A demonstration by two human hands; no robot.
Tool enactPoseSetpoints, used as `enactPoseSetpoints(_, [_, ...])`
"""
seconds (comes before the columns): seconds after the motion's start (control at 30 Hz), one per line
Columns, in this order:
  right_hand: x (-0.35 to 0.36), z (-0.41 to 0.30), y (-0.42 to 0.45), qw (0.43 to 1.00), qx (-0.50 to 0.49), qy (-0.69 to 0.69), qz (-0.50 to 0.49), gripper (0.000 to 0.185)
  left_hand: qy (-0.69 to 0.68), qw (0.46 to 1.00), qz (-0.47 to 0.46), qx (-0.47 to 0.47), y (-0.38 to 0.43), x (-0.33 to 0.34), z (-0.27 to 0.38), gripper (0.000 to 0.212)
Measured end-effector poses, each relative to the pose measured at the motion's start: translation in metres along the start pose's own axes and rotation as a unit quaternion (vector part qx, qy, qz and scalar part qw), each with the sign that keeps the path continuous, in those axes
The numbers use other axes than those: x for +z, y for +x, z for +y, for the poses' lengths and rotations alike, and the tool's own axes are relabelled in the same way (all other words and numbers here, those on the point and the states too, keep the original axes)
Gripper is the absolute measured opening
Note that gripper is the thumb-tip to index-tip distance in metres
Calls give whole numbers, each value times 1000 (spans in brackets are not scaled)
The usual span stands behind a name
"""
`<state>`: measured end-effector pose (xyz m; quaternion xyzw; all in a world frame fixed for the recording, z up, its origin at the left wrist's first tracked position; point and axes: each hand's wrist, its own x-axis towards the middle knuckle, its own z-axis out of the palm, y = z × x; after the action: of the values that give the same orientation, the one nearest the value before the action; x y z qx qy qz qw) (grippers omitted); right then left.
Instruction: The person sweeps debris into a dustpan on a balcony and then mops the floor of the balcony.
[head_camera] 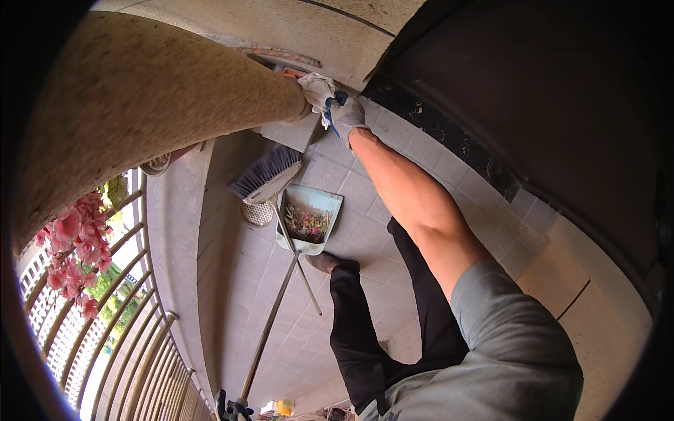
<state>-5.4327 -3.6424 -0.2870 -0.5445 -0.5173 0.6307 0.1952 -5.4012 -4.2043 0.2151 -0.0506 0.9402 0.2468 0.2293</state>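
Note:
My right hand [347, 113], in a grey and blue work glove, grips a crumpled white cloth or paper [318, 90] at the foot of a rough round column [174, 73]. At the bottom edge, my left hand [231, 409], also gloved and partly cut off, holds the long metal handle [268, 331] of a dustpan. The pale blue-green dustpan [333, 210] lies on the tiled floor with dry plant debris and pink petals [310, 223] in it. A broom [274, 181] with dark bristles rests beside it, its stick crossing the pan.
A metal railing [126, 368] with pink flowers [73, 242] runs along the left above a low ledge [176, 252]. A perforated round piece [256, 214] sits under the broom head. A dark panel [526, 105] with a black sill [447, 131] borders the right. Orange material [292, 72] lies behind the column.

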Motion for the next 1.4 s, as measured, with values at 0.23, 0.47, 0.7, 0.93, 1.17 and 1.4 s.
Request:
enactPoseSetpoints(0.23, [-16, 3, 21, 979, -140, -128, 72, 27, -15, 1000, 4, 8, 3, 9, -24, 54])
enactPoseSetpoints(0.47, [-22, -31, -35, 936, 143, 322, 9, 25, -6, 1000, 8, 1, -8, 3, -16, 51])
enactPoseSetpoints(0.7, [-63, -40, 114, 978, -134, 146, -71, 32, -42, 998, -38, 14, 2, 43, -7, 51])
enactPoseSetpoints(0.93, [8, -62, 84, 959, -238, -134, -80, 37, 11, 1000, 0, -7, -27, 19, 18, 51])
enactPoseSetpoints(1.17, [-45, -28, 61, 992, -102, 63, 49, 37, -32, 999, 2, 8, -28, 39, 9, 52])
enactPoseSetpoints(1.4, [-51, -90, 67, 907, -211, -360, -58, 59, -97, 995, -2, -10, -68, 64, 62, 62])
